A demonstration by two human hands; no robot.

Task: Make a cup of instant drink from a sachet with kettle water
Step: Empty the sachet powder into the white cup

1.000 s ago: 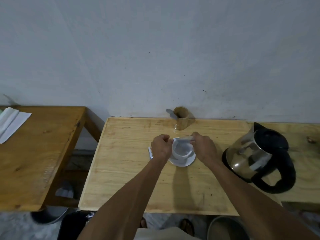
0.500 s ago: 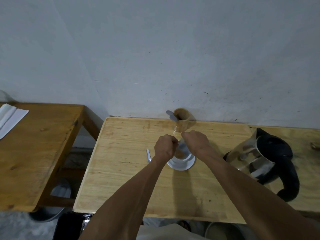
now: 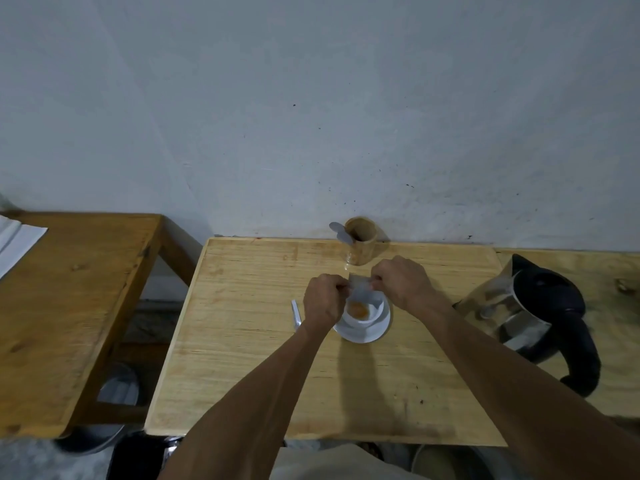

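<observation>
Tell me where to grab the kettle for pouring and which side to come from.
Grip the kettle by its black loop handle, coming from the near right. The handle curves out toward the person's right side while the spout end faces the cup, so the right hand could probably lift and tip it without turning it.

Hidden, cropped and unclear parts

The left hand (image 3: 323, 303) covers the cup's (image 3: 363, 311) near-left rim and part of the spoon (image 3: 295, 311); the sachet (image 3: 360, 285) is mostly concealed between both hands, its print unreadable. The right hand (image 3: 403, 284) hides its own fingertips. White paper (image 3: 15, 242) on the left desk (image 3: 69, 306) is cut by the frame edge. The wooden holder's (image 3: 360, 244) contents are indistinct.
</observation>
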